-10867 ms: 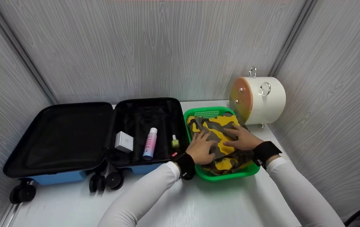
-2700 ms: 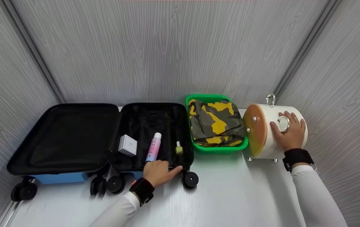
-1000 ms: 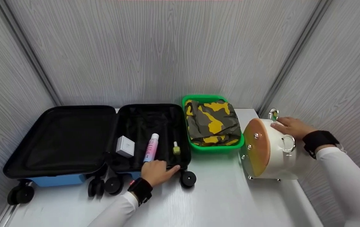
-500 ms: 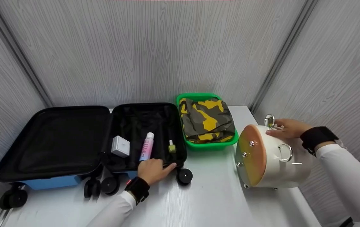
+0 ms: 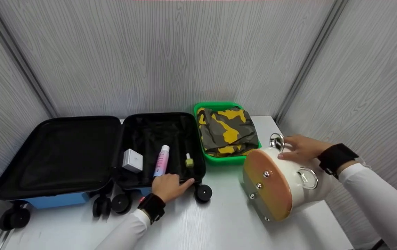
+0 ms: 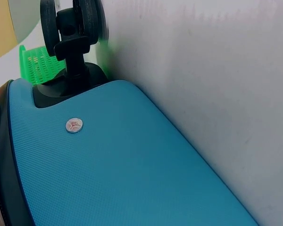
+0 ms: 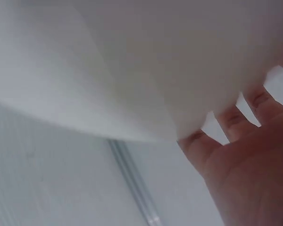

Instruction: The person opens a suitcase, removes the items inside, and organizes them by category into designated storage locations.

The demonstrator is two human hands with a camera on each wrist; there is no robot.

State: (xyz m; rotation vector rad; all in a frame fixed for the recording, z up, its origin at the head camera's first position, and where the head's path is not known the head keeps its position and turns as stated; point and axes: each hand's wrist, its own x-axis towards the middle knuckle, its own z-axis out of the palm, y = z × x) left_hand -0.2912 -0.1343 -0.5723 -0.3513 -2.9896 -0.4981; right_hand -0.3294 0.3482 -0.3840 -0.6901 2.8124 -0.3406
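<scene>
**Suitcase with a blue shell and black lining (image 5: 73, 156) under your left hand (image 5: 169, 187), glossy cream cylindrical case (image 5: 278, 187) at your right hand (image 5: 302, 149)**

The suitcase lies spread wide, both halves facing up, on the left of your white table (image 5: 219, 215). On your right, the cream case is tilted, its flat orange, yellow and grey end turned towards you.

Between them, farther back, stands a green plastic basket (image 5: 221, 160) filled with folded grey, yellow and black camouflage cloth (image 5: 229, 133).

Your right hand comes in from the side, thumb and fingers spread wide against the cream body beside its upper shiny ring; the wrist view is blurred, so how firmly you press, I cannot tell. Your left hand is knuckles up, fingers bent around the suitcase's front rim, thumb stretched along it to the right; its fingertips are hidden.

Just beyond those knuckles lies a pink-and-blue cylindrical can with a white cap (image 5: 161, 162), with a white square box (image 5: 133, 160) to its left and a small yellow-green bottle (image 5: 189, 162) to its right.
</scene>
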